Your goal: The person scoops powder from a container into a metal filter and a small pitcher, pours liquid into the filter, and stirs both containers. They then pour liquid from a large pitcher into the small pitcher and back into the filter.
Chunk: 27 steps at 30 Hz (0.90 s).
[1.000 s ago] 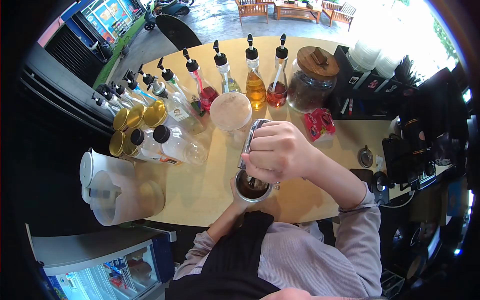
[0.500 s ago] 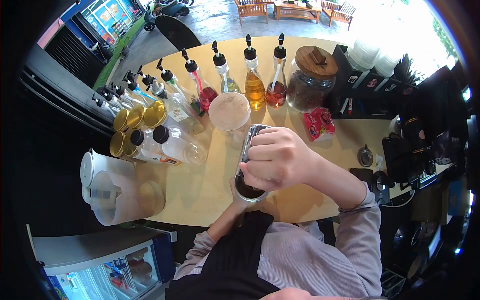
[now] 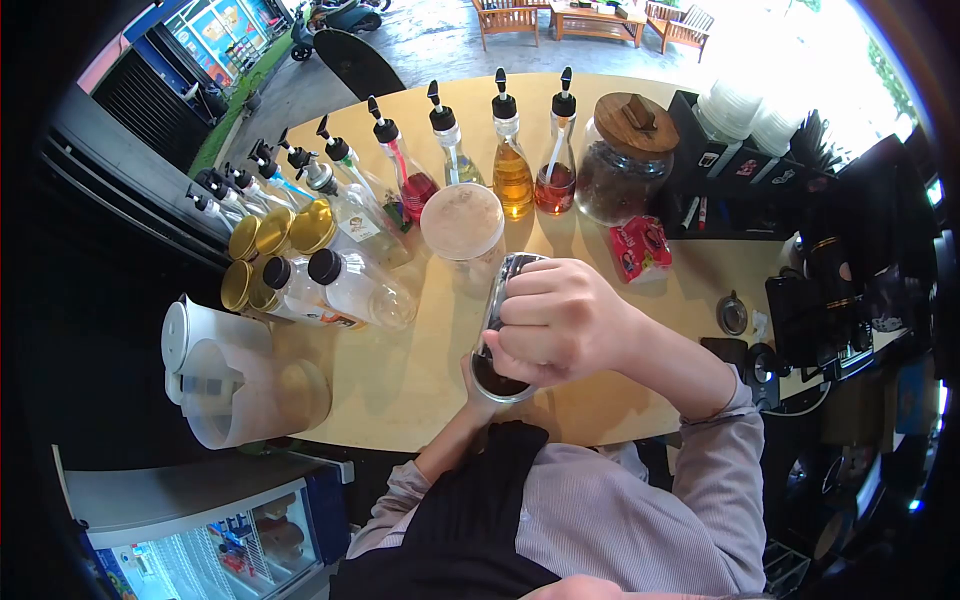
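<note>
My right hand (image 3: 555, 320) is closed in a fist, knuckles up, around a shiny metal piece (image 3: 498, 292) above a round cup. Dark contents (image 3: 498, 378) show inside the cup's rim (image 3: 510, 400). From the lower left my left hand (image 3: 476, 385) reaches to the cup's side and grips it, its fingers mostly hidden behind the cup. Just beyond both hands stands a clear container with a pale brown round top (image 3: 462, 222). Right of my right hand lies a red-and-pink packet (image 3: 640, 248).
Pump bottles (image 3: 512, 180) of coloured syrup curve along the table's far edge. A wooden-lidded jar (image 3: 622, 180) stands beside a black organizer (image 3: 740, 170) with stacked clear lids. Black-capped bottles (image 3: 365, 290), gold-lidded jars (image 3: 312, 228) and a white pitcher (image 3: 215, 340) occupy the left.
Both hands keep their hold. My right hand and the metal piece have shifted very slightly toward me; the whole view has moved a little.
</note>
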Each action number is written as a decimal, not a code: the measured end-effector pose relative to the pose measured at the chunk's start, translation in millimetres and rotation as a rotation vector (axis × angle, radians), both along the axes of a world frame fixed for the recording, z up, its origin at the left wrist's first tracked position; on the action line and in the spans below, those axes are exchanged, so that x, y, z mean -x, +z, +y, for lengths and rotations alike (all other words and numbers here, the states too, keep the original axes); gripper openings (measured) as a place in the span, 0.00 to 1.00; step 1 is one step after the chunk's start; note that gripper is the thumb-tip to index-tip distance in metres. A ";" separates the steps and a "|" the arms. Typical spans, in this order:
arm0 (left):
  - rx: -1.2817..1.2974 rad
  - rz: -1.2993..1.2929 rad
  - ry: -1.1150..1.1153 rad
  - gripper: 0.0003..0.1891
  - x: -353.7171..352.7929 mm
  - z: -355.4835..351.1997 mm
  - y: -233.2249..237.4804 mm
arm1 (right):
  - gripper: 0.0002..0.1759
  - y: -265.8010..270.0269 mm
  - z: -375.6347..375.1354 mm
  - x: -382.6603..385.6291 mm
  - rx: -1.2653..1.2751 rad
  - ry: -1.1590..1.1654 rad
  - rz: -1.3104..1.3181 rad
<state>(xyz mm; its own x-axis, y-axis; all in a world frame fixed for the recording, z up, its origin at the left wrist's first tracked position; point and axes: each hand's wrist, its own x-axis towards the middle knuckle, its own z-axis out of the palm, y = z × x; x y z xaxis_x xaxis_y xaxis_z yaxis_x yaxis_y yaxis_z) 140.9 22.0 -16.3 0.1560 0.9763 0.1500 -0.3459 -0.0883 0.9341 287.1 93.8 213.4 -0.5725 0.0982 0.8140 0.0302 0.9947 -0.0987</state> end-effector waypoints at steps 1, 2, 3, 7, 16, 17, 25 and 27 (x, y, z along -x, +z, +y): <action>-0.008 0.005 -0.004 0.16 1.0 0.2 -2.2 | 0.20 -1.2 1.0 -0.8 0.020 -0.007 0.028; -0.018 0.013 -0.010 0.16 1.6 -0.4 -5.5 | 0.20 -2.4 2.3 -2.0 0.040 -0.012 0.057; -0.034 0.026 -0.016 0.16 2.9 -0.1 -9.3 | 0.20 -3.7 4.0 -4.4 0.038 -0.012 0.057; -0.105 0.069 -0.023 0.16 6.7 0.8 -37.4 | 0.23 -9.5 6.2 -27.4 0.340 -0.059 0.125; -0.136 0.181 0.007 0.25 9.7 -4.4 -41.1 | 0.25 -110.3 -0.9 -68.2 1.305 -0.461 0.712; -0.138 0.179 0.009 0.25 11.0 -3.2 -47.0 | 0.24 -117.8 -7.4 -69.3 1.362 -0.485 0.769; -0.014 0.012 0.113 0.26 23.0 -5.1 -135.1 | 0.20 -188.6 -51.5 -72.6 1.539 -0.520 0.889; 0.024 -0.008 0.126 0.26 23.0 -5.1 -147.6 | 0.18 -198.8 -55.7 -73.1 1.563 -0.524 0.968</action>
